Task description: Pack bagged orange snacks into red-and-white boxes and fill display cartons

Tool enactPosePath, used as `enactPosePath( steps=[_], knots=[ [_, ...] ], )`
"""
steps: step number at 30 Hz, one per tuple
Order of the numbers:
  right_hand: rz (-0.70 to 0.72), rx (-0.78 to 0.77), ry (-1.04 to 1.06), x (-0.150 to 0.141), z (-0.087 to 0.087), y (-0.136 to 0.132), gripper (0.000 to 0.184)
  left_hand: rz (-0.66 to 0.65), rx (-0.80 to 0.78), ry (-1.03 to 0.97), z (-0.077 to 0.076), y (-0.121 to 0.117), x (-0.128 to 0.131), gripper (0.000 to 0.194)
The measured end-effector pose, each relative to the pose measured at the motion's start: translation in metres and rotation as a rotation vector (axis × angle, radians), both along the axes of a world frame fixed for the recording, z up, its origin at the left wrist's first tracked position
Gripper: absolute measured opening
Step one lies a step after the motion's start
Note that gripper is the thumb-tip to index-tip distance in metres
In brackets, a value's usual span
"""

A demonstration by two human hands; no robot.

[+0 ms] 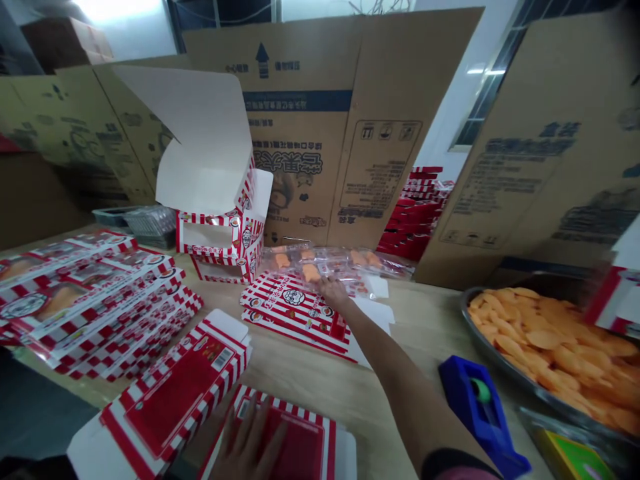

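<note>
My right hand (331, 291) reaches far forward across the table to a pile of clear packets with orange food (325, 263); its fingers touch the packets, and motion blur hides whether they grip one. My left hand (249, 443) lies flat with fingers spread on a red-and-white striped flat carton (310, 447) at the near edge. Another flat striped carton (300, 310) lies just under and left of the right hand.
An opened striped box (220, 233) with raised white lid stands behind. Filled striped boxes (85, 293) are stacked left; a flat carton (175, 393) lies beside them. A metal tray of orange pieces (560, 347) and a blue tape dispenser (480, 407) sit right. Large cardboard sheets (350, 133) wall the back.
</note>
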State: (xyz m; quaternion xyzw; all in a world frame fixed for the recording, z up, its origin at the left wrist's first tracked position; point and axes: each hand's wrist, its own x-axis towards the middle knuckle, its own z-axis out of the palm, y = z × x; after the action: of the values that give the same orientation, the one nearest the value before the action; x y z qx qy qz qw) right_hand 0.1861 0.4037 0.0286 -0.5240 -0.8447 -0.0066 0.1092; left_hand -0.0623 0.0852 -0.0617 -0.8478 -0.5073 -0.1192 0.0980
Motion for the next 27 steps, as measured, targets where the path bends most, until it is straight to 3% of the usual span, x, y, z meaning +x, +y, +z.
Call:
enactPosePath(
  steps=[3,7,10,13,18,22,25,27],
  knots=[
    [0.047,-0.010,-0.095,0.004,0.001,-0.006,0.034,-0.111,-0.242,0.131,0.018,0.027,0.026,0.084],
    [0.097,-0.032,-0.167,0.015,0.010,-0.043,0.034,-0.149,-0.559,0.169,0.052,0.041,0.041,0.099],
    [0.129,-0.075,-0.191,0.027,0.017,-0.086,0.033,-0.078,-0.549,0.096,0.077,0.031,0.045,0.113],
    [0.175,-0.102,-0.189,0.038,0.022,-0.134,0.034,0.118,-0.507,0.033,0.095,0.016,0.048,0.110],
    [0.403,-0.037,-0.052,0.043,0.019,-0.210,0.038,0.312,-0.425,-0.010,0.102,0.000,0.049,0.102],
    [0.557,-0.173,0.026,0.040,0.004,-0.263,0.029,0.345,-0.350,0.008,0.102,-0.007,0.048,0.101],
    [0.656,-0.312,0.210,0.042,-0.001,-0.284,0.028,0.339,-0.316,0.020,0.101,-0.010,0.047,0.101],
    [0.605,-0.377,0.400,0.043,0.000,-0.280,0.023,0.321,-0.324,0.019,0.100,-0.011,0.047,0.102]
  ],
)
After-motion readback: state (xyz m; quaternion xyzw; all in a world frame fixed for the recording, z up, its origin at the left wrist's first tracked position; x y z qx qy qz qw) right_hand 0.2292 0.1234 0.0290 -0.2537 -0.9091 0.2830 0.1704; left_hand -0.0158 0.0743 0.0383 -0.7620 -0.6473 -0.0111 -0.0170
